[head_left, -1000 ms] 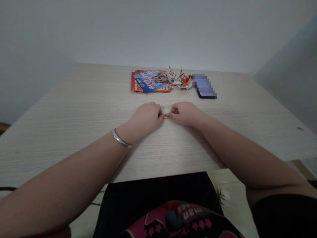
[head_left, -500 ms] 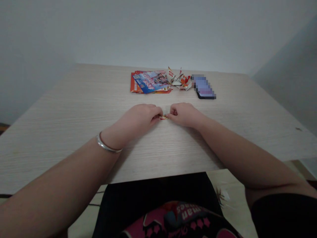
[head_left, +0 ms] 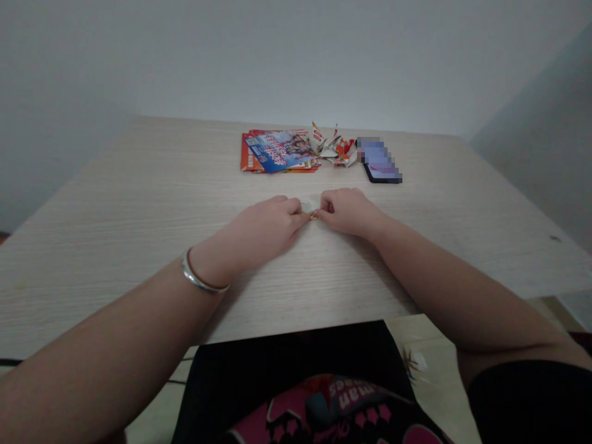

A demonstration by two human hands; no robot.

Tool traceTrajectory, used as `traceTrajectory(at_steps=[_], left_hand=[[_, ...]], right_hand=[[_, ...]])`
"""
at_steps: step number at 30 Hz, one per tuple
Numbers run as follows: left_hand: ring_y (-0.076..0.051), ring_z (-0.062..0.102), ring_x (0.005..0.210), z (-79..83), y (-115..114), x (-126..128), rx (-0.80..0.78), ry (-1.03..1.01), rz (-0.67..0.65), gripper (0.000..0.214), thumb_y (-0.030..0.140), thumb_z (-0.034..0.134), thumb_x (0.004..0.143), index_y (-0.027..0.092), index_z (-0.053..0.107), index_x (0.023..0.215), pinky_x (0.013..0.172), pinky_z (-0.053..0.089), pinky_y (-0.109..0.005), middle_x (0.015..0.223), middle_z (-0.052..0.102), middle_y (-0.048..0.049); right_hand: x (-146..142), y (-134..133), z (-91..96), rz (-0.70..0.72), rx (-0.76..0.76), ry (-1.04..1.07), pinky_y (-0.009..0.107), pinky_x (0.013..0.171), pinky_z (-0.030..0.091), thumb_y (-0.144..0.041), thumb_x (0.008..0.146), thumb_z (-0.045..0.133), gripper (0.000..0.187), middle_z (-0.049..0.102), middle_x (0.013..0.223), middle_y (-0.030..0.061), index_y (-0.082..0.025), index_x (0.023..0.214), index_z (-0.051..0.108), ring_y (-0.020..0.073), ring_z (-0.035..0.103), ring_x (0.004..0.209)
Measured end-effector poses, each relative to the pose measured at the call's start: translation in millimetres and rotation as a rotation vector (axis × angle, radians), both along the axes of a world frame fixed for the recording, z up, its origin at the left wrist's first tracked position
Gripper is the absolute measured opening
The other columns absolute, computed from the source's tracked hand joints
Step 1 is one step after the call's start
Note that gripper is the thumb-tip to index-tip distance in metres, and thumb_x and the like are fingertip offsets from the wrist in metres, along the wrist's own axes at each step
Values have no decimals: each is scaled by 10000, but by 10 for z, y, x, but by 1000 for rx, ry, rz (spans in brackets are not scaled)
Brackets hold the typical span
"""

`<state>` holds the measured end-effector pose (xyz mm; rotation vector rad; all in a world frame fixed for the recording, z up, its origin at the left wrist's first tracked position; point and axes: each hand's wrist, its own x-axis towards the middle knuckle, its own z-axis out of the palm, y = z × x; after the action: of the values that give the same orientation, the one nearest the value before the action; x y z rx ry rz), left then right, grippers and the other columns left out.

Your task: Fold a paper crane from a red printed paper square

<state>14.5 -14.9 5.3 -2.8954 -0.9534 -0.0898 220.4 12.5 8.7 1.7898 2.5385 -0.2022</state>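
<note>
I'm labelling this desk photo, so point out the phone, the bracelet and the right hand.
Phone (head_left: 379, 161), head view: middle of the screen.
Bracelet (head_left: 198, 282), head view: lower curve of the silver band.
Right hand (head_left: 350, 211), head view: middle of the hand.

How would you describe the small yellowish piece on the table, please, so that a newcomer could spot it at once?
On the pale table, come nearer than the leaflet stack and phone, to where the left hand and right hand nearly meet. Only a little of the small yellowish piece shows; unlike those neighbours, it is between the hands.
</note>
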Motion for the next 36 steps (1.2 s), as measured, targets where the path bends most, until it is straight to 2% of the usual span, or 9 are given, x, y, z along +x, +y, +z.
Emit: traceTrajectory(at_steps=[7, 11, 16, 19, 23, 29, 36], left_hand=[[-243, 649, 906, 6, -11, 23, 23, 22, 5, 370, 198, 432, 1060, 104, 740, 1241, 850, 510, -381, 1052, 714, -147], [-250, 667, 964, 32, -14, 4, 4, 5, 0, 382, 211, 442, 1058, 145, 700, 1331, 885, 517, -386, 1100, 725, -136], [-259, 657, 935, 41, -28, 31, -2, 53, 33, 390, 179, 404, 1054, 96, 740, 1234, 861, 523, -395, 1066, 720, -159], [-260, 645, 932, 25, -38, 51, 19, 42, 23, 382, 178, 427, 1038, 91, 733, 1250, 860, 527, -396, 1045, 715, -160], [-286, 646, 1003, 28, -60, 61, 12, 47, 38, 404, 155, 483, 992, 82, 695, 1329, 888, 540, -407, 1110, 709, -168], [-291, 639, 1058, 60, -60, 62, -5, 63, 30, 378, 136, 516, 955, 92, 732, 1261, 982, 535, -424, 1228, 703, -156], [-297, 635, 1056, 72, -51, 74, -17, 88, 47, 397, 151, 504, 961, 83, 732, 1279, 953, 538, -418, 1157, 699, -163]], right_hand=[[0, 5, -10, -2, -10, -30, 350, 788, 404, -383, 1010, 550, 266, 805, 1087, 100, -198, 1014, 741, 258, 702, 1001], [4, 12, -16, 0, -10, -34, 352, 786, 403, -384, 1010, 540, 275, 806, 1087, 103, -197, 1015, 742, 262, 704, 1004], [8, 24, -33, 12, 3, -33, 355, 775, 392, -385, 1006, 538, 280, 807, 1071, 111, -192, 1000, 741, 265, 705, 993], [9, 23, -39, 11, 13, -26, 357, 770, 385, -378, 1001, 540, 271, 806, 1066, 111, -192, 996, 736, 267, 705, 984], [6, 2, -33, 9, 13, -28, 357, 800, 389, -372, 1007, 541, 256, 804, 1046, 105, -194, 993, 724, 259, 699, 982], [23, -24, -30, -2, 53, 41, 342, 781, 372, -362, 982, 595, 220, 788, 971, 81, -188, 1049, 712, 230, 676, 895], [113, 77, -35, -27, -121, 263, 281, 659, 359, -397, 925, 693, 218, 735, 854, 25, -184, 904, 733, 144, 572, 725]])
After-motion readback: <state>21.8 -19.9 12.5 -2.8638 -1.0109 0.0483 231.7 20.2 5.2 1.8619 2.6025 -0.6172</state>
